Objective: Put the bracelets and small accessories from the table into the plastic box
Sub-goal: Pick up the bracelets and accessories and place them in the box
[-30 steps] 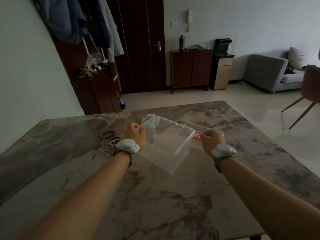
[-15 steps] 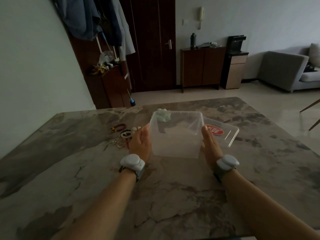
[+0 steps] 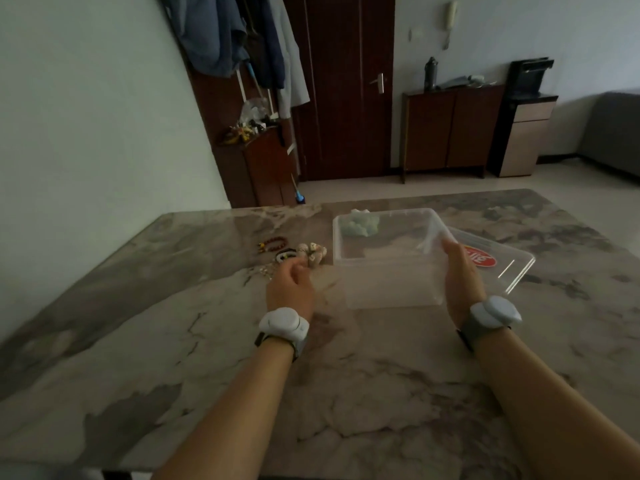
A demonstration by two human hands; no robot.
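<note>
On the counter (image 3: 166, 341), just left of the plastic box (image 3: 391, 285), the left hand (image 3: 289, 287) lay knuckles-up, its fingers curled onto the heap of bracelets (image 3: 311, 252); whether they pinched anything could not be told. The right hand (image 3: 460, 275) pressed flat and straight-fingered against the box's right wall. The lid (image 3: 502, 268) lay right of the box, partly hidden by that hand. A pale green lump (image 3: 360, 224) at the box's far left corner showed only dimly through the plastic

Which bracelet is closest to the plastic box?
The pale chunky bead bracelet. It lies right beside the plastic box; the reddish-brown bracelet and the black-and-white bracelet lie farther left.
</note>
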